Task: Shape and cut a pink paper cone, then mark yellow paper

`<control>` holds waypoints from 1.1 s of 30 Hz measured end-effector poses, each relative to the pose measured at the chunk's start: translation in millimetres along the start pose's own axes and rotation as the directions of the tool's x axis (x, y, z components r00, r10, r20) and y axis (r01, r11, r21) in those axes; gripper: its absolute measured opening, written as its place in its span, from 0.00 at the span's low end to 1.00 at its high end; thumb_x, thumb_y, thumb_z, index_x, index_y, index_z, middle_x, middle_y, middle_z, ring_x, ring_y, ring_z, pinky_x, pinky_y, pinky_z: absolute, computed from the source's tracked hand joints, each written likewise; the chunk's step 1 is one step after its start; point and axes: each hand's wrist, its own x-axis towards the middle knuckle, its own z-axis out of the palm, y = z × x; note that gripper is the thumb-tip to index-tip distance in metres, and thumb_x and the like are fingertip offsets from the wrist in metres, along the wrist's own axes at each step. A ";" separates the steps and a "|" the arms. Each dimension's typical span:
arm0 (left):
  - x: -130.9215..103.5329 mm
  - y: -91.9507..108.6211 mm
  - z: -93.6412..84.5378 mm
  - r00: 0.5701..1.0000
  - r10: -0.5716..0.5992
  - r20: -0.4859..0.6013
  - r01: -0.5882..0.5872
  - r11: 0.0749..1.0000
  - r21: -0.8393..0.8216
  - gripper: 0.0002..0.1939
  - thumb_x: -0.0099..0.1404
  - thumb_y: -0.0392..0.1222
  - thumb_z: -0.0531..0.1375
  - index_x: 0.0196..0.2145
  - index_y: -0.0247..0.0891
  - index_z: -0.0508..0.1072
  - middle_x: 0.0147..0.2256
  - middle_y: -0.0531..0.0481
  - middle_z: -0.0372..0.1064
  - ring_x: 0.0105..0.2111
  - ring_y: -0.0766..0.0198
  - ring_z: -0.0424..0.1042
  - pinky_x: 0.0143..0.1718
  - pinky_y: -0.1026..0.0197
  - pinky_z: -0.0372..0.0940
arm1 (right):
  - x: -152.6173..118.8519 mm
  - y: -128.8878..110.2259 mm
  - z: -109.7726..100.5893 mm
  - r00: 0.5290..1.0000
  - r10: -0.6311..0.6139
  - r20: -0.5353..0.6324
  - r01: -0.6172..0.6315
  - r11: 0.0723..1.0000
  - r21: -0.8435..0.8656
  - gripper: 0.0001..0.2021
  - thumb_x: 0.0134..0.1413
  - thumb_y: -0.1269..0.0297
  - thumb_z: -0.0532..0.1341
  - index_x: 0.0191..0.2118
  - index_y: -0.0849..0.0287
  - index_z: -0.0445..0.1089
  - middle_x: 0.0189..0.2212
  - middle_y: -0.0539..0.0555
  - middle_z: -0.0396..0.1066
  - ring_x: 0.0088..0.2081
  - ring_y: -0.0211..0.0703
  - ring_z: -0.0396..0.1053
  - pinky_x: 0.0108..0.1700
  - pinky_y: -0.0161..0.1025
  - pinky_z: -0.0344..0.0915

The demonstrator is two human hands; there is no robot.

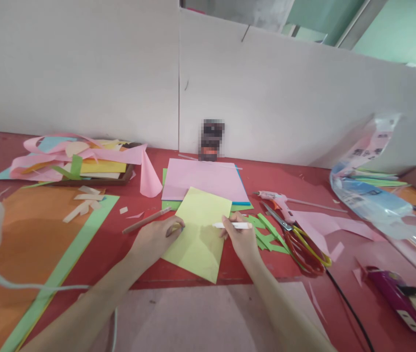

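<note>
A pale yellow sheet of paper [200, 249] lies at an angle before me on the red table. My right hand [242, 239] grips a white pen [242, 225], its tip pointing left over the sheet's right side. At the sheet's left edge rests my left hand [158, 237], thumb and fingers curled together. Something small and dark shows at those fingertips, too small to name. Just beyond that hand is a brownish pen [146, 220]. Behind the yellow sheet, pink paper [200, 178] lies on blue and green sheets.
Right of my hands are green paper scraps [268, 237], scissors [288, 227] with red and yellow handles, and a pink glue gun [277, 201]. A purple corded tool [398, 303] lies farther right. At left stand a paper-filled tray [116, 181] and a pink paper cone [149, 176].
</note>
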 end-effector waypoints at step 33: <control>-0.2 -0.6 0.4 1.000 -0.003 -0.009 0.003 1.000 0.001 0.10 0.61 0.47 0.50 0.37 0.47 0.69 0.25 0.57 0.69 0.26 0.65 0.68 0.22 0.67 0.50 | 0.7 0.6 0.3 1.000 0.012 -0.001 -0.012 1.000 0.019 0.14 0.50 0.56 0.57 0.21 0.56 0.58 0.14 0.47 0.68 0.18 0.38 0.65 0.25 0.34 0.61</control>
